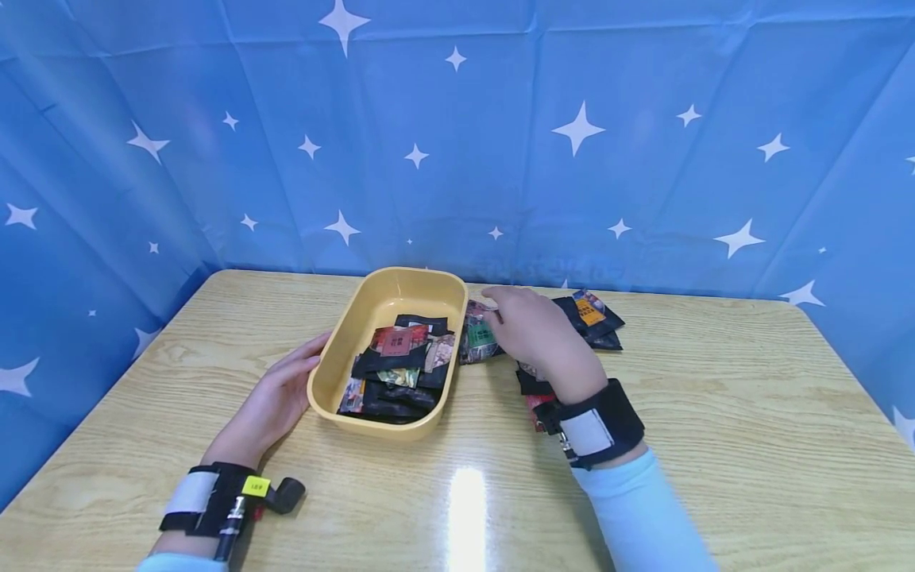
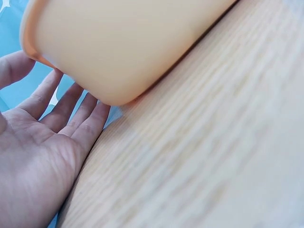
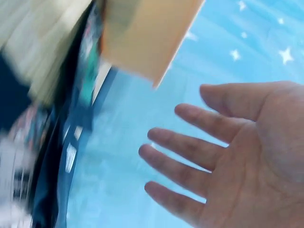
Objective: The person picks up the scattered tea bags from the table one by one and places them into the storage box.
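Observation:
A yellow plastic tub stands on the table with several small dark packets inside, a red-labelled packet on top. My left hand touches the tub's left side, its fingers fairly straight against the wall in the left wrist view. To the right of the tub, a green-labelled packet lies close by the wall. Over the loose packets hovers my right hand. In the right wrist view its fingers are spread and hold nothing. Part of the packets beneath is hidden by the right hand and wrist.
An orange-labelled packet lies on other dark packets at the back right. Beneath the right wrist, a red packet shows partly. The wooden table ends at a blue curtain with white stars.

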### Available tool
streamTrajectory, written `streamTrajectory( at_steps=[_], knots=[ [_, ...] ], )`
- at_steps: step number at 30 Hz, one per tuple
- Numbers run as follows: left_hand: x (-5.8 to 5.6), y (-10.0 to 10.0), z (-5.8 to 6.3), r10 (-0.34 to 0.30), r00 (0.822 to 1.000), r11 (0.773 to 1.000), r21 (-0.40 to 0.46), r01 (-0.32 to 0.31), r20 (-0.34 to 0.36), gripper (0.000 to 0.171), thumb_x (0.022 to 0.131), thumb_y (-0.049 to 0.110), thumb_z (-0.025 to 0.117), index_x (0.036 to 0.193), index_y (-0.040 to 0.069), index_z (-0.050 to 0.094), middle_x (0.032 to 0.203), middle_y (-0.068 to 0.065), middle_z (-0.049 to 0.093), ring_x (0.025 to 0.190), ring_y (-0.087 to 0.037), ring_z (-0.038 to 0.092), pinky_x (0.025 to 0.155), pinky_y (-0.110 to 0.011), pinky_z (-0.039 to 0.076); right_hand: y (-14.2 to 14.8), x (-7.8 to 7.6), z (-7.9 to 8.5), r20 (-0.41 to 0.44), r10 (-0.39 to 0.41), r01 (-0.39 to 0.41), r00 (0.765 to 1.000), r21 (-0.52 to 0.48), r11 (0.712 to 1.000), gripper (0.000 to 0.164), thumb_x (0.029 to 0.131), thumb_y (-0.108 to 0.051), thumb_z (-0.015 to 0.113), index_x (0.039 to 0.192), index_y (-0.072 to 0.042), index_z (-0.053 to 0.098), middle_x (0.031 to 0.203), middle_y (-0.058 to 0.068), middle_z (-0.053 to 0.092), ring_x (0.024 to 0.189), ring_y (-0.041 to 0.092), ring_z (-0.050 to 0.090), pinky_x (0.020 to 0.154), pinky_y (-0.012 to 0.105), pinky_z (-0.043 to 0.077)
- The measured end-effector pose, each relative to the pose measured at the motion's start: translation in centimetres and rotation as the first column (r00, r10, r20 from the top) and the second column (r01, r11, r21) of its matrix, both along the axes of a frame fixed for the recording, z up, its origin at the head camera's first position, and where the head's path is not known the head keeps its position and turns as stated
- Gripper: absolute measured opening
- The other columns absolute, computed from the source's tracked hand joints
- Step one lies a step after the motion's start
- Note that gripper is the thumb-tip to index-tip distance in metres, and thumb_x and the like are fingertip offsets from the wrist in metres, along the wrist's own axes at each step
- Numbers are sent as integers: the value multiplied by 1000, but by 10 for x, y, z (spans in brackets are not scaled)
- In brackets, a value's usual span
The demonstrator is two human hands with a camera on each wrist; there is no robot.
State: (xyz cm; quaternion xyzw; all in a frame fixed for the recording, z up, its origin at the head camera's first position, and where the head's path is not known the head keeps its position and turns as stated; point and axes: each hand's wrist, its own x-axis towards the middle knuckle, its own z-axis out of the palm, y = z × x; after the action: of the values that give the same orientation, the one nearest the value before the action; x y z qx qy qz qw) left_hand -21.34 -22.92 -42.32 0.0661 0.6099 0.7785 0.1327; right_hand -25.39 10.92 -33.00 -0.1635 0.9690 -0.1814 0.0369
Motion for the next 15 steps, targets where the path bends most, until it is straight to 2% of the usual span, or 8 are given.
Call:
streamTrajectory(
  at_steps=[4,8,15],
  knots=[
    [0,1,1,1,1000,1000,0,-1,4,55,107,18,40,157,6,23,150,1,37,127,-4,47,103,-20,41,15,-6,-1,56,-64,61,996,49,997,47,105,-25,49,148,-8,45,139,15,55,127,34,52,101,52,44],
    [0,1,1,-7,1000,1000,0,7,-4,56,107,18,39,157,4,21,150,0,36,127,-4,47,103,-20,41,28,-11,-3,136,-110,106,985,34,994,50,105,-24,50,151,-7,40,148,18,46,132,37,46,104,56,41],
    [0,1,0,-18,1000,1000,16,18,-22,56,107,17,36,157,-1,16,142,4,41,125,-3,48,103,-19,41,42,-17,-10,229,-141,129,963,68,989,55,103,-23,54,151,-3,37,145,20,49,125,38,52,97,53,46]
  ],
)
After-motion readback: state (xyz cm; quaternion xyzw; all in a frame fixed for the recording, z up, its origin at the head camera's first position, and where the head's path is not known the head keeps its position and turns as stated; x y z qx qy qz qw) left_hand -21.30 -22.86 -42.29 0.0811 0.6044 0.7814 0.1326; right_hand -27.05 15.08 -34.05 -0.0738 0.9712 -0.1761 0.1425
